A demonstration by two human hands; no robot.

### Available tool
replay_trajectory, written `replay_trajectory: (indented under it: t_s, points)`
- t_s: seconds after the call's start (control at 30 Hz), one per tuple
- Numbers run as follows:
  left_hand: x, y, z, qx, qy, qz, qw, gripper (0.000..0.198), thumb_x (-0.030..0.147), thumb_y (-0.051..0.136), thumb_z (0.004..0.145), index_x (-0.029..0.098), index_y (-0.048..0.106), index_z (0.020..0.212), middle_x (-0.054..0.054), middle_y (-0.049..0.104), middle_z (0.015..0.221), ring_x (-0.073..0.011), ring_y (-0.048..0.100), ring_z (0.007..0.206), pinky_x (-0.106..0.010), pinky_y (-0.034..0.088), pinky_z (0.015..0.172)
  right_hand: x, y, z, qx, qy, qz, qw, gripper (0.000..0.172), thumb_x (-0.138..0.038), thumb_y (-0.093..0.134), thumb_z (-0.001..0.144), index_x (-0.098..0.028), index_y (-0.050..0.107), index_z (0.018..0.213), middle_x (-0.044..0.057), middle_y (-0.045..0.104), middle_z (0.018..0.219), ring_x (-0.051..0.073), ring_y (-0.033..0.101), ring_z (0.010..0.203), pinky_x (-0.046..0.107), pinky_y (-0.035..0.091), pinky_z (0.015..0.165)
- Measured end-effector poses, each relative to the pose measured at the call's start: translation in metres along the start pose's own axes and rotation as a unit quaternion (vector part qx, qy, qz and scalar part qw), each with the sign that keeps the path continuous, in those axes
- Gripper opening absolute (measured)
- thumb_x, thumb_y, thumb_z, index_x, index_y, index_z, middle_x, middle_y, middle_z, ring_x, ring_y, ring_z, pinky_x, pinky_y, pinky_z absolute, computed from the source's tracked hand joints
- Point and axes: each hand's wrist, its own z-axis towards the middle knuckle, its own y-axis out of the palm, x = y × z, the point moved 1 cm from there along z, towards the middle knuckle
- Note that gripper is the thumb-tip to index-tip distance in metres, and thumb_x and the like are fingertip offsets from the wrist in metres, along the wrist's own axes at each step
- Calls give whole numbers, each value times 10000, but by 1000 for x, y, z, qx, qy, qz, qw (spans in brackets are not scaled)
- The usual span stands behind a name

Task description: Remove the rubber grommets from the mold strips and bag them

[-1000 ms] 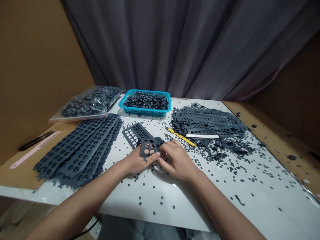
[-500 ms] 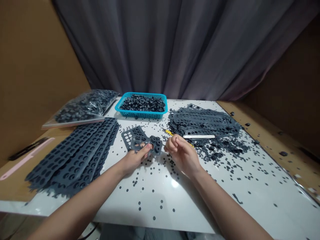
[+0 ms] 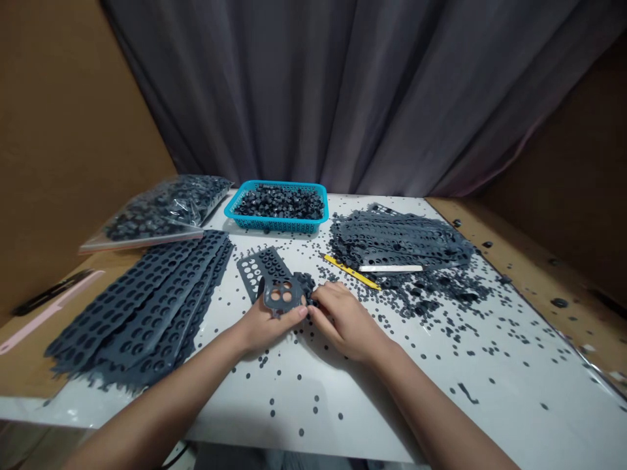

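Near the middle of the white table [image 3: 401, 398], the left hand [image 3: 267, 328] pinches a perforated grey rubber sheet [image 3: 280, 295]. The right hand [image 3: 343, 321], partly hidden, seems clenched on the sheet's clustered plugs [image 3: 304, 284], mid-picking; those plugs look to call for a firmer pull.

Left hand [image 3: 268, 328] just beside right hand [image 3: 345, 324], fingers [image 3: 321, 301] curled inward
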Motion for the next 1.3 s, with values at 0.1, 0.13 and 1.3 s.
replay_trajectory:
  t_s: [0.1,0.13,1.3]
  points:
    - [1,5,2,6,-29,40,999,334,409,419,877,183,523,655,-1,551,686,-154,500,699,-277,391,695,-4,3,-1,21,25,63,998,222,-231,380,893,-192,435,681,25,490,657,172,427,659,294,316,650]
    - [0,8,2,10,-54,36,998,381,431,383,890,183,508,630,4,531,651,-149,490,671,-274,387,671,-5,4,-1,27,45,120,991,236,-237,374,894,-192,441,672,23,494,654,170,438,659,293,322,651]
    - [-3,16,1,66,-122,-89,986,374,469,450,859,160,577,690,-29,593,689,-166,534,665,-277,437,632,-6,13,2,55,115,292,948,207,-257,434,856,-194,434,659,-16,426,613,133,394,585,256,298,563]
